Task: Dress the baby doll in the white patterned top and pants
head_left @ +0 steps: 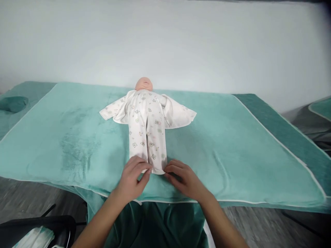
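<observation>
A baby doll [144, 83] lies on its back on a teal towel [232, 137], head toward the wall. It wears a white printed sleepsuit [147, 127] whose top flaps lie spread open to both sides. My left hand [133, 177] pinches the hem of the left trouser leg at the near end. My right hand [184, 177] pinches the hem of the right trouser leg. Both hands rest on the towel at the doll's feet, fingers closed on the cloth.
The towel covers a table draped in darker teal cloth [279, 117] against a white wall. A folded teal cloth [12, 103] lies at the far left. A black chair [38, 227] with a pale bundle stands at the lower left.
</observation>
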Motion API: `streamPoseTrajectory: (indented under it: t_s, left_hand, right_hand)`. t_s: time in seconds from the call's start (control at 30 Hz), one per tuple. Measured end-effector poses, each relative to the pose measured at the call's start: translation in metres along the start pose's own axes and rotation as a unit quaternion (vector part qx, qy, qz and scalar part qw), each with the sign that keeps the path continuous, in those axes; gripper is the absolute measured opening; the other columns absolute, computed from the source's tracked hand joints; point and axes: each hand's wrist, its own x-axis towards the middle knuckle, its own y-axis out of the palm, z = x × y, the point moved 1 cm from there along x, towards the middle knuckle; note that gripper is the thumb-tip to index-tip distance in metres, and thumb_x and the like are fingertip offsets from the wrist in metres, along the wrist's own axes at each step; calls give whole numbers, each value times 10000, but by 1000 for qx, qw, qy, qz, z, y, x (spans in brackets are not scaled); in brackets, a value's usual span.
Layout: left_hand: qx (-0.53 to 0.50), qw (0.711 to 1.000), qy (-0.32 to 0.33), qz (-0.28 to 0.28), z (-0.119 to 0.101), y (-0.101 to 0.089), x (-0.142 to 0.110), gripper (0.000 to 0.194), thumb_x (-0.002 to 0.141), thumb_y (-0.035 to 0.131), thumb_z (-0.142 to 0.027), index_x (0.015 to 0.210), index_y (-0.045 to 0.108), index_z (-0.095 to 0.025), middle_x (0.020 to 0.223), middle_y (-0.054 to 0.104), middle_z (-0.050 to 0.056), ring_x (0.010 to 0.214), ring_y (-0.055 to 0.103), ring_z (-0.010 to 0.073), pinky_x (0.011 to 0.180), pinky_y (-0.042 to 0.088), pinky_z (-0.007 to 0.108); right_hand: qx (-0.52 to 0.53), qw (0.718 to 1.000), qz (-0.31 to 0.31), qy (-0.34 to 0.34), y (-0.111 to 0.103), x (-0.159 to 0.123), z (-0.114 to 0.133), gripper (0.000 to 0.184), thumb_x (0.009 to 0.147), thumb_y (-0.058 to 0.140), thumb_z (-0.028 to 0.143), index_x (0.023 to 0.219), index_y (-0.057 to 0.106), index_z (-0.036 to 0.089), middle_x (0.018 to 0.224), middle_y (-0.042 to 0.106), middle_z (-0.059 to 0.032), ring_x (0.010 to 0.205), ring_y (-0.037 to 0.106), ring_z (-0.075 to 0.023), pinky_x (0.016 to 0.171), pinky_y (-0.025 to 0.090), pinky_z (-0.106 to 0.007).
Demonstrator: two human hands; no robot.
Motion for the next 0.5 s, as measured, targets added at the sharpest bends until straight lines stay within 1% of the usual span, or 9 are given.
streamPoseTrajectory:
  t_s: [0.07, 0.1, 0.17, 0.23, 0.27, 0.3, 0.37, 0.43, 0.5]
  left_hand:
    - [5, 999, -25, -30, 12, -6, 11, 153, 932, 588, -86, 1016, 629, -207, 912, 674, 36, 862, 642, 157, 754, 551, 304]
    - [18, 998, -34, -44, 19, -8, 17, 139, 942, 580, -99, 1010, 633, -208, 922, 679, 35, 875, 651, 157, 766, 557, 305]
    - [54, 995, -45, -73, 37, -12, 33, 131, 960, 571, -140, 1034, 650, -214, 983, 696, 40, 946, 664, 173, 832, 568, 335]
    - [91, 990, -58, -96, 58, -12, 56, 173, 976, 564, -199, 1112, 669, -220, 1115, 703, 62, 1084, 657, 206, 959, 560, 403]
    - [104, 987, -67, -104, 69, -12, 69, 211, 982, 559, -233, 1160, 672, -219, 1200, 693, 77, 1173, 636, 228, 1036, 534, 446]
    - [111, 985, -82, -100, 80, -10, 85, 259, 989, 550, -268, 1216, 665, -215, 1291, 669, 90, 1262, 603, 246, 1110, 494, 482]
    - [106, 984, -117, -82, 102, -5, 118, 348, 992, 545, -333, 1298, 640, -195, 1416, 617, 113, 1368, 548, 272, 1198, 423, 514]
    - [98, 984, -135, -60, 122, 2, 152, 412, 990, 544, -377, 1339, 623, -171, 1516, 545, 139, 1463, 466, 299, 1249, 357, 522]
    - [90, 987, -131, -31, 139, 9, 180, 463, 993, 539, -416, 1369, 607, -155, 1568, 497, 152, 1514, 402, 317, 1281, 293, 535]
  right_hand:
    - [21, 1000, 16, 9, -13, 10, -2, 182, 1003, 577, 233, 835, 645, 221, 752, 626, -5, 696, 601, -152, 626, 490, -287]
    - [31, 999, 7, 16, -18, 17, -4, 224, 1012, 569, 253, 801, 635, 220, 719, 612, 3, 653, 582, -144, 599, 476, -286]
    - [44, 998, -39, 35, -26, 36, -8, 272, 1017, 561, 291, 759, 617, 222, 684, 596, 9, 612, 553, -140, 580, 460, -298]
    - [52, 991, -102, 64, -31, 65, -15, 268, 1005, 574, 334, 765, 623, 225, 712, 615, 0, 653, 570, -155, 620, 485, -317]
    - [59, 986, -136, 80, -33, 83, -20, 245, 995, 582, 356, 796, 639, 226, 753, 638, -9, 702, 595, -165, 664, 512, -328]
    - [72, 979, -161, 97, -35, 104, -27, 210, 984, 592, 371, 846, 657, 226, 836, 674, -23, 782, 631, -178, 739, 545, -344]
    - [98, 967, -208, 109, -39, 150, -43, 171, 950, 620, 380, 984, 682, 224, 1026, 717, -49, 953, 673, -203, 905, 572, -396]
    - [92, 956, -264, 90, -40, 195, -63, 216, 926, 630, 351, 1101, 677, 233, 1190, 711, -55, 1130, 648, -221, 1058, 523, -453]
    - [86, 956, -268, 81, -36, 229, -84, 290, 931, 609, 323, 1202, 661, 232, 1315, 680, -60, 1262, 602, -225, 1168, 443, -488]
